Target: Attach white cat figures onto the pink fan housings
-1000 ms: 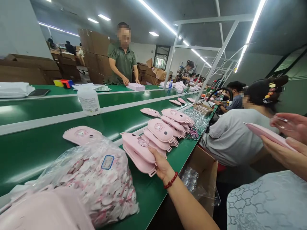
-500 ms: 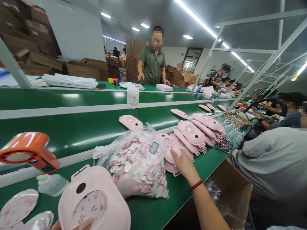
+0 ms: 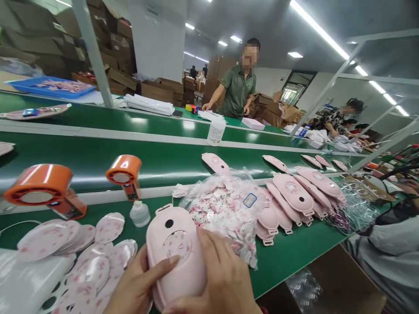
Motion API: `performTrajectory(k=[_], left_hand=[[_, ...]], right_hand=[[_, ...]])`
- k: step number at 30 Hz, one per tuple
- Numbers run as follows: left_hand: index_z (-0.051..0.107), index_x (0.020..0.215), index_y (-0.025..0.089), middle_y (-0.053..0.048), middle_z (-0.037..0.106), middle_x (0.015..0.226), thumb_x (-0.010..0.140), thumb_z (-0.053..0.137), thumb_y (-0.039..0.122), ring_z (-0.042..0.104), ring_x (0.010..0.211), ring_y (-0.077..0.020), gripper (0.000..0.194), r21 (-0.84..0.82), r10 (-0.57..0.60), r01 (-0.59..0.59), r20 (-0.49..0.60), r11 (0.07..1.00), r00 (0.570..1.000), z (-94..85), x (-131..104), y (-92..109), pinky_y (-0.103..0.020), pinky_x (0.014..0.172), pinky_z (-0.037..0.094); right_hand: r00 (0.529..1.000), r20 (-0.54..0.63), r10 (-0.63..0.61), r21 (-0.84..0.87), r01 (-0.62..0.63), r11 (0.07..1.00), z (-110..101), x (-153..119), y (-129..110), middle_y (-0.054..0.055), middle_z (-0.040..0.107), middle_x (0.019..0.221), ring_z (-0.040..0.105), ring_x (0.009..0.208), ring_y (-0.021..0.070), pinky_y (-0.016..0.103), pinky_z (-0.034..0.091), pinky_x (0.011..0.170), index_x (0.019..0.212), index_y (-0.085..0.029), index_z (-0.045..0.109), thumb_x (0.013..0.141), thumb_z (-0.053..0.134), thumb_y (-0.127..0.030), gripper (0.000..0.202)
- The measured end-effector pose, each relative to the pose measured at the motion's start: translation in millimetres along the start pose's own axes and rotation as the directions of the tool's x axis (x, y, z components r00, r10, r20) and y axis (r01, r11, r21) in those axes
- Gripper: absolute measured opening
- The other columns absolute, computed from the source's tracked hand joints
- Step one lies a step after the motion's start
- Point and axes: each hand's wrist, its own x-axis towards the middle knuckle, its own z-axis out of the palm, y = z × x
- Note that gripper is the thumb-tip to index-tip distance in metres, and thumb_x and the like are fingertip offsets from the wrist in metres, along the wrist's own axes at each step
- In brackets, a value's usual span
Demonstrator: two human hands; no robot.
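A pink oval plastic case (image 3: 193,274) with a black dot and a round, pink-spotted inset is held low in front of me. My left hand (image 3: 139,279) is closed on its left side, the thumb lying on the inset. Along the right edge my right hand (image 3: 222,274) is closed on the same case. Just behind it lies a clear bag (image 3: 225,205) full of small white-and-pink printed pieces. To the left are several round pink-spotted discs (image 3: 44,239) on the green bench. Right of the bag, similar pink cases (image 3: 291,194) lean in an overlapping row.
Two orange handheld fans (image 3: 39,183) stand at left, near a small clear bottle (image 3: 140,213). A white bottle (image 3: 216,131) stands on the rail beyond the green conveyor belt (image 3: 157,161). Across it is a person in green (image 3: 240,87). An open carton (image 3: 347,279) sits below the bench's right edge.
My right hand has left the row of cases and now grips the case in my left hand. The view has swung left, bringing the second fan and more discs into sight.
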Motion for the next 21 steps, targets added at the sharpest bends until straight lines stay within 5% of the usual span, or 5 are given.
performTrajectory(k=[4, 7, 12, 17, 21], left_hand=[[0.047, 0.144, 0.023, -0.011, 0.071, 0.127, 0.059, 0.091, 0.028, 0.065, 0.117, -0.0322, 0.096, -0.069, 0.01, -0.011, -0.024, 0.998, 1.0, 8.5, 7, -16, -0.036, 0.092, 0.057], [0.047, 0.142, 0.023, -0.01, 0.071, 0.127, 0.062, 0.089, 0.028, 0.065, 0.117, -0.0303, 0.091, -0.131, 0.029, -0.031, -0.013, 0.991, 0.999, 20.5, 12, -19, -0.036, 0.095, 0.056], [0.057, 0.135, 0.022, -0.009, 0.068, 0.131, 0.072, 0.083, 0.04, 0.062, 0.121, -0.0292, 0.071, -0.215, -0.009, 0.009, 0.004, 0.976, 1.0, 32.3, 19, -11, -0.037, 0.099, 0.053], [0.059, 0.134, 0.028, -0.002, 0.063, 0.141, 0.085, 0.062, 0.056, 0.051, 0.135, -0.0228, 0.056, -0.229, 0.015, -0.035, -0.089, 0.973, 0.996, 24.2, 19, -11, -0.033, 0.113, 0.042], [0.053, 0.142, 0.032, -0.002, 0.049, 0.155, 0.08, 0.067, 0.058, 0.037, 0.146, -0.0287, 0.068, -0.111, 0.082, -0.1, -0.16, 0.989, 0.984, 18.1, 20, -17, -0.041, 0.12, 0.031]], right_hand=[[0.98, 0.157, 0.119, -0.12, -0.101, 0.988, 23, -6, -9, 0.026, 0.066, 0.129, 0.069, 0.11, 0.0407, 0.048, 0.063, 0.082, 0.14, -0.004, 0.051, 0.069, 0.071, -0.071, 0.099], [0.962, 0.208, 0.175, -0.106, -0.156, 0.982, 22, -3, -4, 0.027, 0.063, 0.13, 0.066, 0.113, 0.0412, 0.051, 0.061, 0.087, 0.143, -0.004, 0.048, 0.068, 0.075, -0.05, 0.092], [0.914, 0.248, 0.322, -0.039, -0.322, 0.946, 15, 6, 1, 0.026, 0.064, 0.128, 0.064, 0.113, 0.0444, 0.058, 0.058, 0.091, 0.143, -0.008, 0.05, 0.065, 0.076, -0.042, 0.089], [0.842, 0.339, 0.419, 0.128, -0.483, 0.866, 3, 9, 16, 0.02, 0.06, 0.139, 0.059, 0.126, 0.0423, 0.054, 0.053, 0.104, 0.148, -0.012, 0.049, 0.063, 0.077, -0.036, 0.092], [0.805, 0.339, 0.486, 0.339, -0.587, 0.735, -15, 12, 31, 0.015, 0.053, 0.149, 0.052, 0.137, 0.0363, 0.046, 0.048, 0.111, 0.151, -0.015, 0.045, 0.072, 0.072, -0.041, 0.088]])
